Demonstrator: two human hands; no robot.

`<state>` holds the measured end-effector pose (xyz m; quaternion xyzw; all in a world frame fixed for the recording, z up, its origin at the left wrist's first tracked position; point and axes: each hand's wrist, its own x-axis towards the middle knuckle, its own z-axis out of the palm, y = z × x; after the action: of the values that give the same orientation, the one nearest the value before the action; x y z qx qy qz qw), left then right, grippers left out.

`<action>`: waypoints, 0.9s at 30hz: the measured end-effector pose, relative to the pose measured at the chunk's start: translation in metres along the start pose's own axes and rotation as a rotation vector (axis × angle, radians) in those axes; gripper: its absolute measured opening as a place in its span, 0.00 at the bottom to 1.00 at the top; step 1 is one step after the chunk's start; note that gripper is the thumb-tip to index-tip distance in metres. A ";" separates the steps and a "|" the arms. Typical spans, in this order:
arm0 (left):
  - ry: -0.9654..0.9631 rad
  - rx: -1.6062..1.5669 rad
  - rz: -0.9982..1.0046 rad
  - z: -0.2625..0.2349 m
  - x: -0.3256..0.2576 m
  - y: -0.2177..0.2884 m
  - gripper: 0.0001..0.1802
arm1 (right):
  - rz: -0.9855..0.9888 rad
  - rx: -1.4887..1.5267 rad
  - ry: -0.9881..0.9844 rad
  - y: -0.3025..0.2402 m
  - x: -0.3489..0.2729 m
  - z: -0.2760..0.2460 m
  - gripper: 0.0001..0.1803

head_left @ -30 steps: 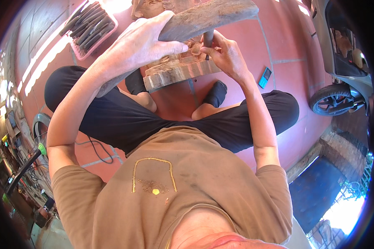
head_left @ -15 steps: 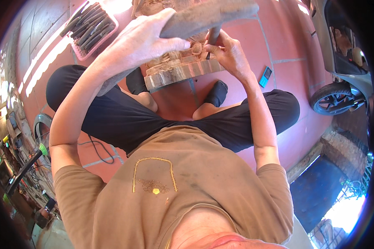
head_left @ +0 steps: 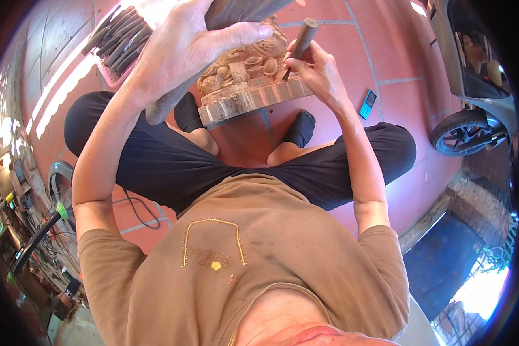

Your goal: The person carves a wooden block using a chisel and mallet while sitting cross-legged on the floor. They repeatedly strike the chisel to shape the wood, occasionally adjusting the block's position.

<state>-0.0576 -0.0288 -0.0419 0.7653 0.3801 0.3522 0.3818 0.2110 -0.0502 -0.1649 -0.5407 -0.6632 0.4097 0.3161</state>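
Observation:
A thick wooden mallet (head_left: 245, 11) is in my left hand (head_left: 176, 49), whose fingers wrap round it; its lower end (head_left: 158, 109) sticks out below my wrist. My right hand (head_left: 322, 75) grips a chisel (head_left: 304, 37) by its round wooden handle, which leans up and to the right. The chisel's dark tip points down at the right part of a carved wooden piece (head_left: 251, 69) with rounded relief shapes. This carving has a blocky, striped front edge (head_left: 256, 99) and stands on the floor between my feet. My left hand and the mallet cover its upper left part.
A pink basket (head_left: 108, 74) of several dark chisel-like tools (head_left: 124, 43) sits at the far left. On the red tiles to the right lies a blue phone (head_left: 368, 104). A motorbike wheel (head_left: 462, 136) stands further right. A black cable (head_left: 137, 207) lies by my left thigh.
The mallet has swung off the chisel's top, up and to the left with my left hand, uncovering the handle end and more of the carving. My right hand and the chisel have hardly moved.

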 end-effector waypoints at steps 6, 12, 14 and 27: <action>-0.014 0.017 0.046 0.016 -0.008 -0.015 0.31 | -0.085 -0.101 -0.071 -0.010 0.000 0.004 0.13; -0.261 0.355 -0.199 0.014 -0.011 -0.020 0.35 | -0.133 -0.099 -0.030 0.001 0.000 0.006 0.14; -0.140 0.203 -0.090 0.010 -0.010 -0.016 0.34 | -0.094 -0.055 -0.057 -0.005 -0.001 0.003 0.13; -0.267 0.352 -0.212 0.009 -0.009 -0.020 0.32 | -0.100 -0.123 -0.049 0.001 0.002 -0.005 0.13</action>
<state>-0.0602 -0.0309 -0.0652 0.8157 0.4600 0.1344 0.3240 0.2155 -0.0476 -0.1633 -0.5152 -0.7208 0.3650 0.2859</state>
